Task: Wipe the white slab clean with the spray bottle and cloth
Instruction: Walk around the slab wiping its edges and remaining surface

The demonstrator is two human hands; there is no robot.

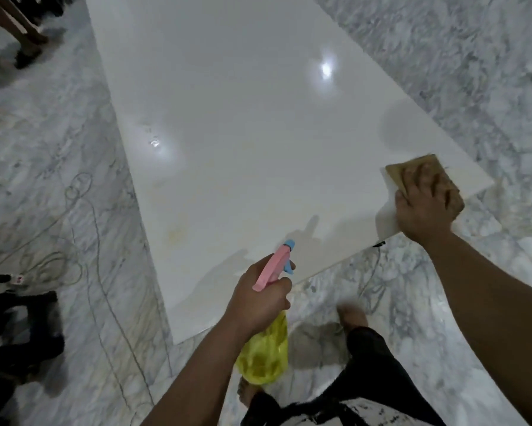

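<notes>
My left hand (260,298) wraps its fingers around the bottle (266,348) at 6 o'clock, nozzle aimed at the slab (243,133), while right-hand (424,210) fingers spread flat, pressing the cloth (396,169) onto the 3 o'clock corner to scrub.

text: none legible | labels: none | brands: none | numbers: 0
</notes>
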